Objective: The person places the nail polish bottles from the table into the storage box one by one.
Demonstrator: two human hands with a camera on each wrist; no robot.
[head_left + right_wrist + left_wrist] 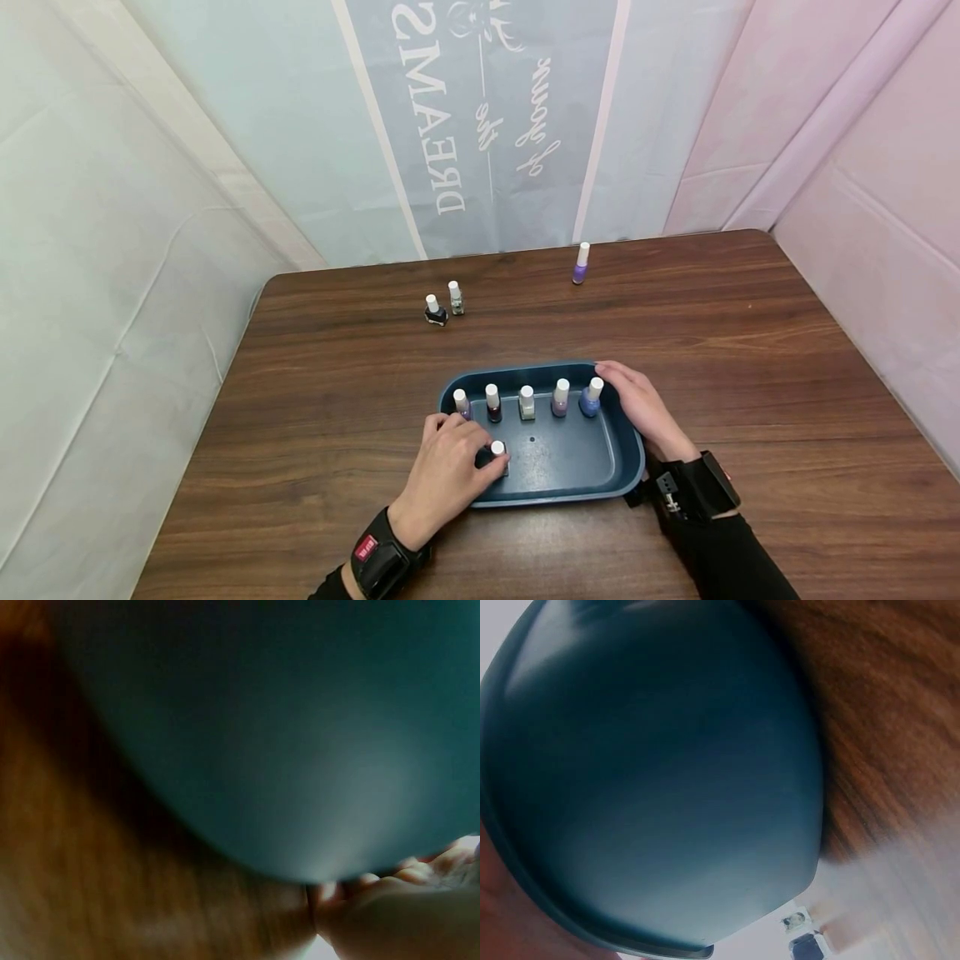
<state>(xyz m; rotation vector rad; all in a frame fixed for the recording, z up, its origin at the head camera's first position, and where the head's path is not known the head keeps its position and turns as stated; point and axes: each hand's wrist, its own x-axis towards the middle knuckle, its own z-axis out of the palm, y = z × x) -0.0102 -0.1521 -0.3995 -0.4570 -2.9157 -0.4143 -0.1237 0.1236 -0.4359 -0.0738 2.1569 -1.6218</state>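
A dark blue tray (577, 493) sits on the wooden table. Along its far side stands a row of several nail polish bottles with white caps, among them a blue one (590, 403), a clear one (527, 405) and a dark one (492, 405). My left hand (448, 467) reaches over the tray's left end and pinches a white-capped nail polish bottle (498, 450) between thumb and fingers; its body is mostly hidden. My right hand (642, 407) holds the tray's right end at the far corner. Both wrist views are mostly filled by the tray's outer wall (667, 787).
Past the tray, a black nail polish bottle (436, 312) and a clear one (456, 298) stand close together on the table (337, 400). A purple bottle (581, 264) stands near the far edge. Cloth curtains (285, 125) hang around the table.
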